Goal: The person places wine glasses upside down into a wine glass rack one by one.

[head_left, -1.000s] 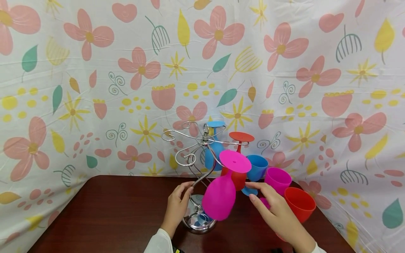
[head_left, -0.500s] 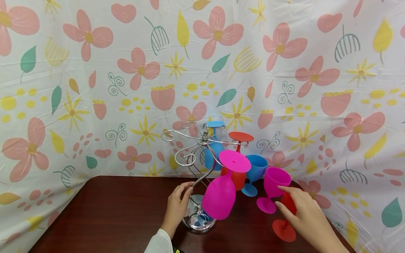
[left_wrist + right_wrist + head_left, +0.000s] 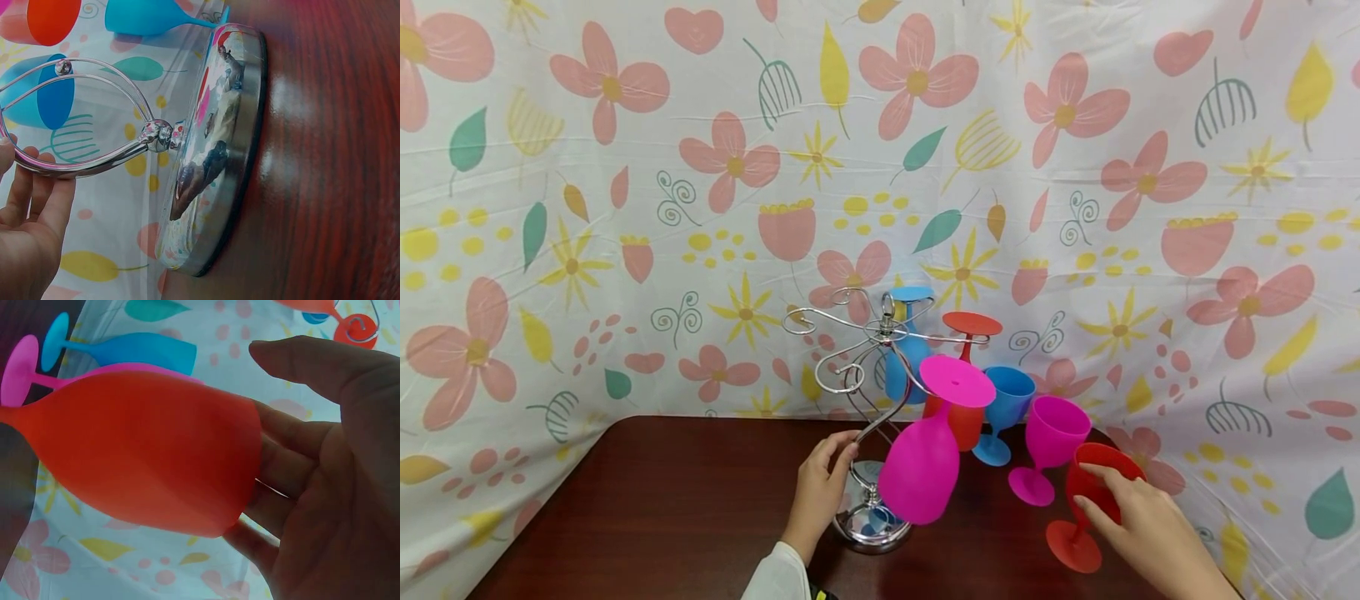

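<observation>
My left hand [image 3: 822, 492] grips a curved rod of a silver wire goblet rack [image 3: 874, 532]; the left wrist view shows its fingers [image 3: 59, 203] bent against the rod. On the rack hang a magenta goblet [image 3: 921, 471], a red goblet [image 3: 973, 324] and a blue goblet [image 3: 907, 367], all upside down. At the right, my right hand [image 3: 1142, 525] is at an upright red goblet [image 3: 1077, 487]. In the right wrist view its fingers reach behind the goblet's rim, while the thumb [image 3: 281, 359] stands apart from the bowl. Whether those fingers touch it is hard to tell.
An upright blue goblet [image 3: 1009, 400] and an upright magenta goblet [image 3: 1056, 433] stand on the dark wooden table [image 3: 647, 500], between the rack and the red goblet. A patterned cloth [image 3: 625, 167] hangs behind the table's far edge.
My right hand has moved right and towards me, from beside the hanging magenta goblet, past the standing magenta one, to the standing red goblet. My left hand stays on the rack.
</observation>
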`<action>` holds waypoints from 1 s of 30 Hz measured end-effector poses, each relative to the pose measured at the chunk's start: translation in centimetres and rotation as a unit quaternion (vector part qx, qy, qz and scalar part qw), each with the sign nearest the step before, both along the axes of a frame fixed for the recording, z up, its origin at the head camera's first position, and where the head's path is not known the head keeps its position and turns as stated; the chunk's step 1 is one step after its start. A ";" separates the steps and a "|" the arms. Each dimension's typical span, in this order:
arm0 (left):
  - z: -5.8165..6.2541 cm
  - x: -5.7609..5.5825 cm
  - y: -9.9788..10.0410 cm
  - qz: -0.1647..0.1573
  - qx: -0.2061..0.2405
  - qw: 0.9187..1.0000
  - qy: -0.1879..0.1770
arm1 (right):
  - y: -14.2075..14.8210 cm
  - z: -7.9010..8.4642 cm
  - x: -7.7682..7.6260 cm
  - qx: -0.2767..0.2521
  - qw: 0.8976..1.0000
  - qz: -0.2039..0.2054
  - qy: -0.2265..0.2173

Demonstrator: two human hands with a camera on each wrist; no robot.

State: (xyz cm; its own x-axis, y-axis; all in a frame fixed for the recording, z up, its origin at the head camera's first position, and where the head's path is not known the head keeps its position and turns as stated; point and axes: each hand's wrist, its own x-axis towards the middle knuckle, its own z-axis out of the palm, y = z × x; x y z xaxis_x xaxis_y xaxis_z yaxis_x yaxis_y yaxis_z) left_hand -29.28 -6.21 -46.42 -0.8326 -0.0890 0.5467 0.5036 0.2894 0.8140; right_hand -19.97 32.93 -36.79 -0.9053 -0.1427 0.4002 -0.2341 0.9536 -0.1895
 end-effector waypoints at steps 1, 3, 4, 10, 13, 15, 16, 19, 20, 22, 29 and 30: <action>0.0 0.0 0.0 0.000 -0.001 1.000 0.002 | 0.1 -0.1 0.0 0.006 1.000 -0.001 0.000; -0.1 0.0 0.0 0.000 0.001 1.000 0.004 | 0.2 -0.2 0.1 0.019 1.000 0.002 0.013; -0.1 0.0 0.0 0.001 0.001 1.000 0.006 | 0.2 -0.2 0.0 0.026 0.999 0.006 0.021; 0.0 0.0 0.0 0.003 -0.002 1.000 0.008 | 0.5 -0.9 0.0 0.059 0.991 0.052 0.111; 0.0 0.0 0.0 0.005 -0.007 1.000 0.012 | 0.6 -1.1 -0.1 0.064 0.988 0.060 0.129; 0.0 0.0 0.0 0.005 -0.007 1.000 0.011 | 0.6 -1.1 0.0 0.067 0.987 0.062 0.135; 0.0 0.0 0.0 0.005 -0.007 1.000 0.011 | 0.6 -1.1 0.0 0.069 0.986 0.062 0.137; 0.0 0.0 -0.1 0.002 -0.006 1.000 0.008 | 0.5 -0.8 0.1 0.068 0.989 0.053 0.122; 0.0 0.0 -0.1 0.002 -0.006 1.000 0.008 | 0.5 -0.7 0.1 0.066 0.990 0.048 0.114; 0.0 0.0 -0.1 0.001 -0.006 1.000 0.007 | 0.3 -0.5 0.3 0.057 0.994 0.035 0.088; -0.1 0.0 -0.1 0.003 -0.007 1.000 0.006 | -0.2 0.1 1.0 0.056 0.996 0.007 0.066; -0.1 0.0 -0.1 0.003 -0.006 1.000 0.005 | -0.2 0.2 1.1 0.059 0.996 0.004 0.072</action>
